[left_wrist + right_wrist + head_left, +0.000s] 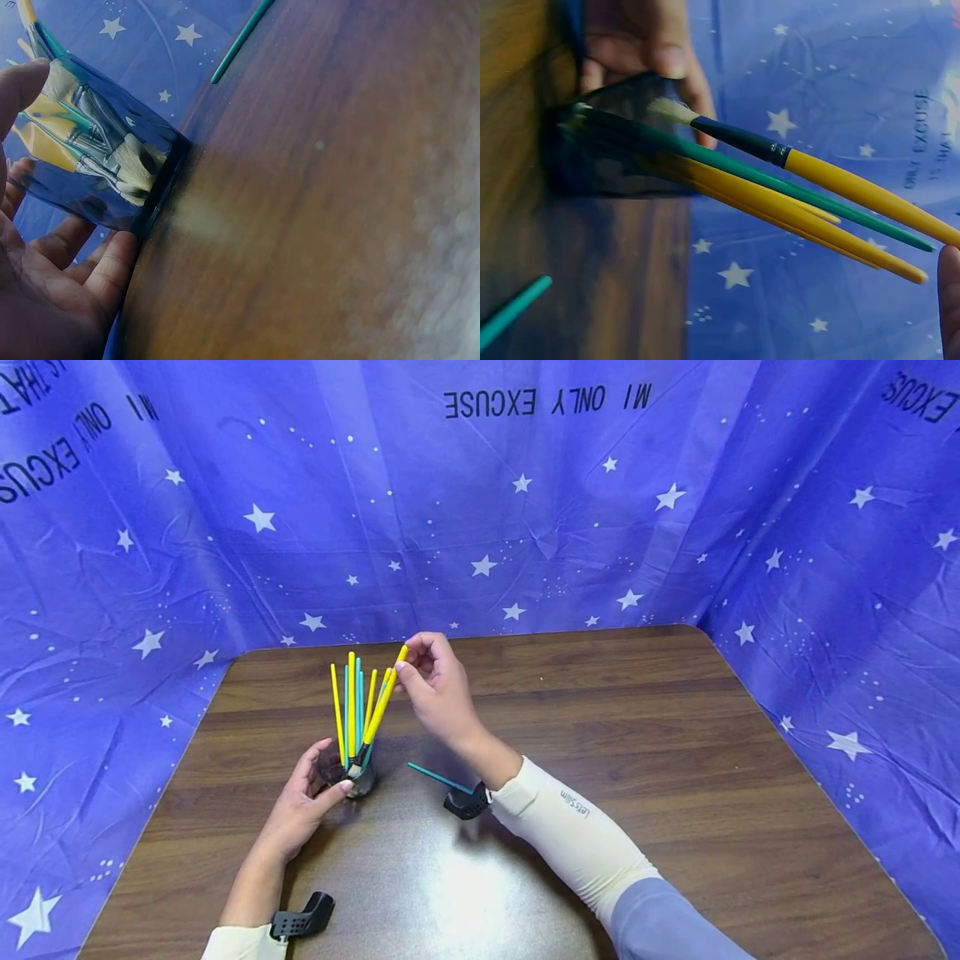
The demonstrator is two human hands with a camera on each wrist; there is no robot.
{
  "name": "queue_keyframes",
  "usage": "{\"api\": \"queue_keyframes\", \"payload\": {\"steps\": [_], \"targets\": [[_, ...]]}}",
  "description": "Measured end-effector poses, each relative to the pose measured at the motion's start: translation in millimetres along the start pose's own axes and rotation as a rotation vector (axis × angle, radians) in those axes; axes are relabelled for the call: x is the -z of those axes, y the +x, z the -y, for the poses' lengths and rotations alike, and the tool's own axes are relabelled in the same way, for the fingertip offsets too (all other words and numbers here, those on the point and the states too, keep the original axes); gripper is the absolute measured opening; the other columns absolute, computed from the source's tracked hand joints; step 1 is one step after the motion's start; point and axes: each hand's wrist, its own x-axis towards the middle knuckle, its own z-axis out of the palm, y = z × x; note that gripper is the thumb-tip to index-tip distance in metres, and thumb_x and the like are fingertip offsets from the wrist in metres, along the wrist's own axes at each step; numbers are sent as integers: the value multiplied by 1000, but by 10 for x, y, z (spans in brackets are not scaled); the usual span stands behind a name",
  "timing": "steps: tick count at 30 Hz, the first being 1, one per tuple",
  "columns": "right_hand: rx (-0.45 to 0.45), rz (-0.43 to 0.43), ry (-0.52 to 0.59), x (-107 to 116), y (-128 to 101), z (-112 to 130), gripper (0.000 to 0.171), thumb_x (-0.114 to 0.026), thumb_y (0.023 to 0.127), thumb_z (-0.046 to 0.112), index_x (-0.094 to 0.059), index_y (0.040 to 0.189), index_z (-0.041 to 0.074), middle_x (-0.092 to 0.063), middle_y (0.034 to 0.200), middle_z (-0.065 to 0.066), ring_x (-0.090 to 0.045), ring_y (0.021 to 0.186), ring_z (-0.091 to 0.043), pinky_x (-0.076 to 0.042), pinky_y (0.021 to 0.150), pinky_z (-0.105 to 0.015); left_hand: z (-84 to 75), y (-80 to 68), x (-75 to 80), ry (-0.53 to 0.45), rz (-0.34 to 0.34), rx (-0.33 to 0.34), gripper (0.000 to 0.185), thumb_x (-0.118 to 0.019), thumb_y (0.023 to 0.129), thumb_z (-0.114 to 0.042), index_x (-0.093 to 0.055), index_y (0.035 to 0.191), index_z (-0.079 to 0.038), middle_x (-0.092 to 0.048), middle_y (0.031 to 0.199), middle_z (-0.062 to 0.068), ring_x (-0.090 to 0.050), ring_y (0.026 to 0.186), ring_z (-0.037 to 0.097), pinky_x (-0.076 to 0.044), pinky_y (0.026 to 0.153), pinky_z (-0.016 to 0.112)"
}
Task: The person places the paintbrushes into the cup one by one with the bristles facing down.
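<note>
A clear glass cup [363,788] stands on the left of the table, holding several yellow and teal paintbrushes [352,702], handles up. My left hand [298,810] grips the cup, thumb on one side and fingers on the other; bristles show through its wall in the left wrist view. My right hand [444,693] pinches a yellow paintbrush [381,710] near the end of its handle. That brush leans over the cup, and in the right wrist view its pale bristles [672,110] overlap the cup's rim.
A teal stick-like handle [435,775] lies on the wooden table [637,760] below my right forearm, its far end hidden by the black wrist camera [467,802]. Blue star-printed cloth [480,518] hangs around the back and sides of the table.
</note>
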Motion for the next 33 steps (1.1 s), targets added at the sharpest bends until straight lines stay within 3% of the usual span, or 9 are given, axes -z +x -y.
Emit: {"api": "queue_keyframes", "payload": {"steps": [4, 11, 18, 26, 30, 33], "targets": [[11, 39, -28, -61, -54, -98, 22, -56, 92, -14, -47, 111, -8, -52, 90, -10, -58, 78, -36, -58, 66, -39, -5, 0, -5, -16, -1, -19, 69, -65, 95, -4, -24, 151, -1, -44, 140, 29, -50, 116, 5, -41, 91, 12], [38, 63, -67, -125, -93, -189, 21, -56, 91, -12, -48, 110, -7, -52, 92, -19, -57, 79, -18, -58, 64, -33, -15, 1, -8, -22, -7, -23, 70, -65, 94, -2, -24, 150, 0, -43, 140, 28, -50, 114, 2, -42, 90, 12], [34, 58, -91, -139, -107, -201, 21, -57, 91, -12, -49, 110, -6, -53, 92, -21, -58, 81, -31, -58, 64, -32, -13, 2, -2, -4, -7, -6, 70, -66, 95, -5, -25, 151, -2, -44, 140, 25, -49, 116, 7, -40, 91, 12], [-11, 65, -209, -131, -89, -229, 19, -63, 91, -6, -57, 109, -4, -58, 97, -16, -58, 89, -16, -56, 71, -28, -2, -4, -1, 0, -10, -19, 68, -65, 95, -4, -27, 151, -6, -44, 141, 25, -49, 116, 5, -40, 92, 12], [-8, 76, -270, -127, -79, -264, 15, -65, 91, -2, -61, 106, -3, -59, 96, -13, -60, 88, -17, -54, 73, -28, -5, -8, -3, 14, -10, -15, 68, -65, 95, -5, -27, 151, -7, -44, 142, 25, -48, 118, 10, -39, 92, 13], [2, 78, -301, -122, -71, -283, 14, -67, 91, 0, -63, 104, -1, -59, 96, -13, -61, 86, -17, -54, 73, -29, -7, -2, -2, 24, -12, -7, 68, -66, 95, -6, -27, 151, -8, -44, 143, 25, -47, 121, 21, -39, 92, 13]]}}
